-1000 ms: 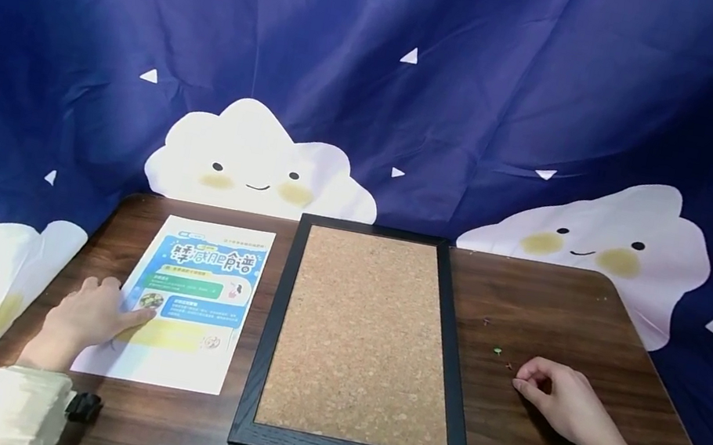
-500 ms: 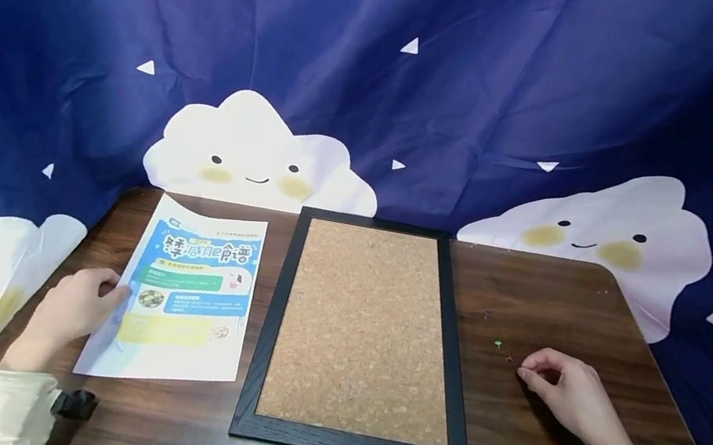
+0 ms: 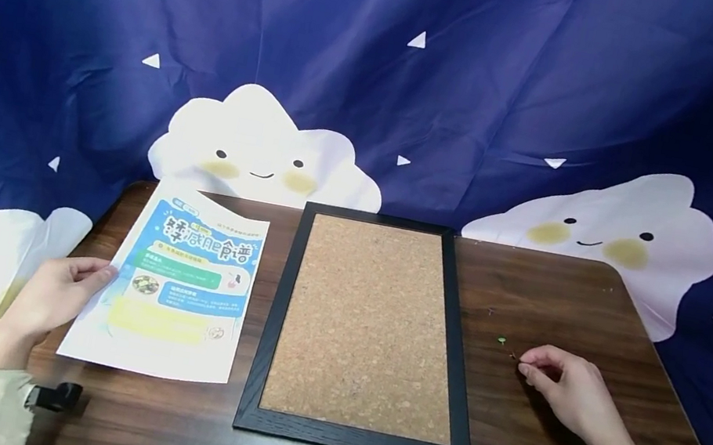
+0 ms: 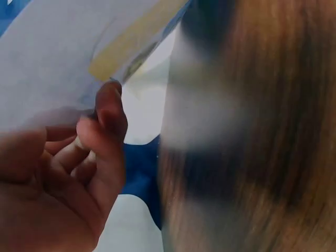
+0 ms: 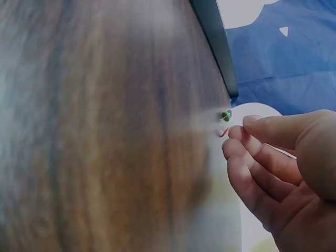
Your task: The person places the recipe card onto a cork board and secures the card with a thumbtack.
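A printed sheet of paper (image 3: 187, 288) with a blue, green and yellow layout is raised off the table at the left. My left hand (image 3: 54, 292) pinches its left edge between thumb and fingers; in the left wrist view the thumb and fingertips (image 4: 110, 102) meet at the paper's border. At the right, my right hand (image 3: 567, 387) is low over the table, thumb and index finger close together beside a small reddish pushpin (image 5: 224, 132). Whether the fingertips grip it is unclear. A green pushpin (image 3: 502, 340) lies just beyond.
A corkboard (image 3: 373, 329) in a black frame lies flat between the hands on the brown wooden table (image 3: 598, 313). Another tiny dark pin (image 3: 491, 311) lies farther back. A blue curtain (image 3: 466, 91) printed with clouds hangs behind the table.
My left hand has gone from resting on the paper to pinching its edge, lifting it and drawing it slightly left. The right fingertips have moved closer to the reddish pushpin.
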Demonstrator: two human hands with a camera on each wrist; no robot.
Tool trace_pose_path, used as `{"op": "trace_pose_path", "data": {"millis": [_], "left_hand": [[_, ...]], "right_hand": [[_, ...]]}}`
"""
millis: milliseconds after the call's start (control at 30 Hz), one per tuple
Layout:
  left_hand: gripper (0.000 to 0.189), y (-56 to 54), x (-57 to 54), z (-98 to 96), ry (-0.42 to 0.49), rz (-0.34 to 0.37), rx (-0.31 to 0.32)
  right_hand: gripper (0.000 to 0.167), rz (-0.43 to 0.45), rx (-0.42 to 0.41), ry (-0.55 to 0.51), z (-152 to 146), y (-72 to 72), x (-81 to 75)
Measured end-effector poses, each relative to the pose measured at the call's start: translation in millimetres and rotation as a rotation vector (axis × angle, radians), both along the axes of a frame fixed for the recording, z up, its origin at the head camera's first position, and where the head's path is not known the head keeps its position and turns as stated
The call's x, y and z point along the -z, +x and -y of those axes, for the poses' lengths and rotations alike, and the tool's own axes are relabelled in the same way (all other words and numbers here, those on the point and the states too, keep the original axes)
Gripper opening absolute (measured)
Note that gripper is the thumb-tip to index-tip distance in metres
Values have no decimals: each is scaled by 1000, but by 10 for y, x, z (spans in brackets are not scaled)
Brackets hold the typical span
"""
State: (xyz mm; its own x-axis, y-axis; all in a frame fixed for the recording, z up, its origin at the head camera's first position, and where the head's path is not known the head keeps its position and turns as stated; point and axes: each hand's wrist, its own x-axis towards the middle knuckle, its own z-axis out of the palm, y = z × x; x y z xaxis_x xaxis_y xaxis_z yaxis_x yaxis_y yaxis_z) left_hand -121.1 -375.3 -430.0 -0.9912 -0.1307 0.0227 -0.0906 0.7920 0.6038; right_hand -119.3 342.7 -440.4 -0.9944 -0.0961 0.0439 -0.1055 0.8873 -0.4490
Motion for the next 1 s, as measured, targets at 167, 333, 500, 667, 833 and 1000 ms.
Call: {"op": "trace_pose_path", "data": {"millis": [167,333,500,667,833,1000], "left_hand": [[45,44,-18,70,225,42,-12],[20,56,-40,87,687,82,17],[21,48,-80,-71,910,96,80],[14,9,-86,-327,829,105,128],[12,-64,-44,-605,870,129,239],[29,-121,-9,-894,943,194,322]], "right_hand": [[6,-19,-10,-13,40,27,-31],[5,-54,-15,-40,75,36,-76],[6,-104,-29,-80,119,38,-95],[8,-120,-40,-143,196,15,-114],[9,-135,-59,-177,270,-36,-143],[12,-150,-82,-221,366,-97,-165]]}}
